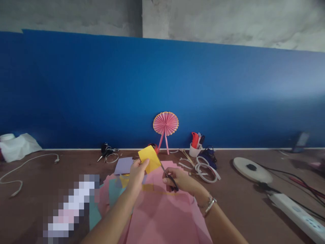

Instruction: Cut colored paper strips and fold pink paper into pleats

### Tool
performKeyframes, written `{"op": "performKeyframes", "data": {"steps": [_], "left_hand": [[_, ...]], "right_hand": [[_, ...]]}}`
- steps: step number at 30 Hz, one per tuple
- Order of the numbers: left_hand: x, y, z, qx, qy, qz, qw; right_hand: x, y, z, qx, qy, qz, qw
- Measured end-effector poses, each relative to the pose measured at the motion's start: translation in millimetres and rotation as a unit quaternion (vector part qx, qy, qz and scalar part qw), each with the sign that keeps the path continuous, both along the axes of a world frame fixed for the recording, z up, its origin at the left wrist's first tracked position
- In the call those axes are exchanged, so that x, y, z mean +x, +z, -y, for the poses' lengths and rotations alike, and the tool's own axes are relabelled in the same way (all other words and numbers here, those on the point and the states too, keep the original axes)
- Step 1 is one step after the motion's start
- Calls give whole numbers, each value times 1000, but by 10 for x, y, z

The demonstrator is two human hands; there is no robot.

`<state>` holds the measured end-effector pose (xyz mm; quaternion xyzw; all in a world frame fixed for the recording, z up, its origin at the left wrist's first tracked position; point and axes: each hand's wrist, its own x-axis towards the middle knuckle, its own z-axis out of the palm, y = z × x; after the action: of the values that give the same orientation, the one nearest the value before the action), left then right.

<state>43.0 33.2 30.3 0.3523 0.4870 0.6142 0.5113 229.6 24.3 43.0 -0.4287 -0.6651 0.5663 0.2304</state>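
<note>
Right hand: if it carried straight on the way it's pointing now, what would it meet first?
The yellow paper in the left hand: the scissors in the right hand lead, blades already at its right edge. Actual contact is hard to judge from this view.

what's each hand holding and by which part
The left hand holds yellow paper by its left edge; the right hand holds scissors by the handles.

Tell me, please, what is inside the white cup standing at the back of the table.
The white cup holds a red item, a pale item and a dark item. Their lower ends, and anything deeper, are covered by its wall.
</note>
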Motion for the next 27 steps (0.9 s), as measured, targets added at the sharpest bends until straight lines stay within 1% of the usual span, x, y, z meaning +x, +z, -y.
{"op": "performKeyframes", "data": {"steps": [15, 19, 24, 27], "left_hand": [[-10, -36, -5, -4, -3, 1, 1000], [-2, 1, 14, -5, -1, 0, 1000], [29, 81, 46, -17, 1, 26, 1000], [31, 89, 46, -19, 4, 26, 999]], "right_hand": [[6, 19, 7, 15, -1, 8, 1000], [1, 27, 17, 13, -7, 9, 1000], [-8, 43, 31, 17, -13, 17, 1000], [-16, 57, 31, 18, -15, 20, 1000]]}}
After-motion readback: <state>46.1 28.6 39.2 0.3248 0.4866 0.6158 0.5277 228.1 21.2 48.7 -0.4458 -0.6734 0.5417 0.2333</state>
